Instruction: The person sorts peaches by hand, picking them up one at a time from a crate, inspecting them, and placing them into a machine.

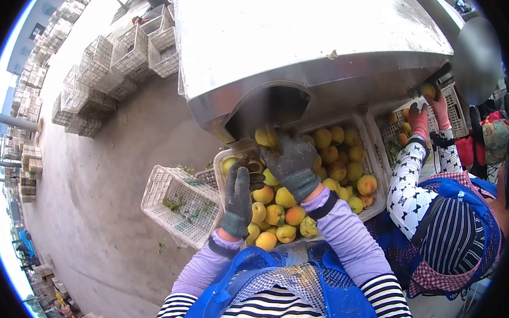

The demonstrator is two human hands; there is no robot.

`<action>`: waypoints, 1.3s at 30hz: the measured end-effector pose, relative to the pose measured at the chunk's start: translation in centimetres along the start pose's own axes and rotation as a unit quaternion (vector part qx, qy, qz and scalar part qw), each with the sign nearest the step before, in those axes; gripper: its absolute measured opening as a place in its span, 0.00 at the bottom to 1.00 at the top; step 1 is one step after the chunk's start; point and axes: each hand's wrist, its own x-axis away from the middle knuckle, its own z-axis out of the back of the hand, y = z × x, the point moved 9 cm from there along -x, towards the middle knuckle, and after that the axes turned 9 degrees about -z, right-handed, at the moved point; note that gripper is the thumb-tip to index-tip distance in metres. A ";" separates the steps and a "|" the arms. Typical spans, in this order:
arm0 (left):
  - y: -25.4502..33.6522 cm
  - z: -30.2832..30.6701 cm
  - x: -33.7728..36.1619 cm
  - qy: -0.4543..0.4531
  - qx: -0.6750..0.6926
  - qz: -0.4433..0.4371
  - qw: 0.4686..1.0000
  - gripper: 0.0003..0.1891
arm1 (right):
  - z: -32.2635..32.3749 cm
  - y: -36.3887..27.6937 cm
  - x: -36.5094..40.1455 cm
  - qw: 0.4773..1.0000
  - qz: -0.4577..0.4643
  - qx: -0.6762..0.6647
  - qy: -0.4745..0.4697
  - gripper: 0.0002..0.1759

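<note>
My left hand (238,199), in a dark grey glove, lies at the left side of a white crate (382,172) filled with yellow peaches (285,234). Its fingers are stretched out, with the thumb apart, over the fruit. My right hand (293,164), gloved the same way, is closed on a yellow peach (263,137) just below the dark arched opening (271,105) of a metal machine (313,29). More peaches, some blushed red, lie below and beside both hands. The right palm faces away and its grip is partly hidden.
An emptier white crate (156,197) with some leaves stands tilted on the floor at left. Stacked crates (95,64) line the yard. At right, a co-worker (458,233) in pink gloves handles fruit over another crate (377,116).
</note>
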 end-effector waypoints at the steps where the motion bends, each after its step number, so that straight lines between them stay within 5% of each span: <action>1: -0.6 0.6 0.2 0.008 0.003 0.007 1.000 0.20 | -1.0 0.2 -1.0 1.000 -0.008 0.005 -0.008 0.24; 5: -2.2 1.7 0.5 0.037 0.011 0.045 0.998 0.20 | -4.2 1.1 -4.0 0.999 -0.001 0.031 -0.020 0.20; 8: -3.0 2.2 0.6 0.046 0.027 0.067 0.996 0.21 | -5.6 0.3 -5.7 0.993 0.095 0.040 0.049 0.24; 11: -3.5 2.9 0.6 0.055 0.045 0.073 0.995 0.21 | -6.5 0.2 -7.0 0.993 0.066 0.058 0.083 0.22; 13: -3.5 3.0 0.6 0.055 0.038 0.089 0.994 0.22 | -6.0 -1.2 -10.2 0.986 -0.033 0.101 -0.125 0.24; 16: -2.2 2.5 1.5 0.041 0.012 0.045 0.998 0.21 | -5.0 -0.8 -9.1 0.990 0.012 0.136 -0.033 0.20; 21: -0.2 1.9 4.2 -0.046 -0.119 -0.029 0.991 0.18 | 4.8 1.6 1.0 0.991 -0.021 -0.085 -0.098 0.18; 25: -4.6 0.6 6.9 -0.078 -0.117 0.088 0.986 0.18 | 2.2 10.5 16.7 0.894 -0.020 0.157 -0.419 0.28; 28: -7.3 -1.2 8.6 -0.135 -0.127 0.129 0.974 0.19 | -0.2 14.4 25.0 0.851 -0.040 0.277 -0.445 0.39; 31: -9.5 -1.8 10.3 -0.183 -0.107 0.198 0.957 0.23 | 2.2 15.0 23.6 0.928 -0.121 0.103 -0.338 0.47; 32: -9.8 -2.1 10.9 -0.192 -0.094 0.226 0.950 0.25 | 3.0 15.3 23.1 0.901 -0.181 0.048 -0.390 0.49; 34: -10.2 -2.9 12.0 -0.211 -0.065 0.279 0.934 0.29 | 5.3 12.4 21.1 0.895 -0.199 -0.209 -0.342 0.48; 36: -8.0 -5.8 12.9 -0.283 0.051 0.241 0.927 0.30 | 6.9 9.8 20.0 0.821 -0.217 -0.412 -0.330 0.48; 39: -6.5 -6.0 13.0 -0.292 0.087 0.195 0.932 0.36 | 7.6 5.9 18.6 0.931 0.011 -0.279 -0.234 0.48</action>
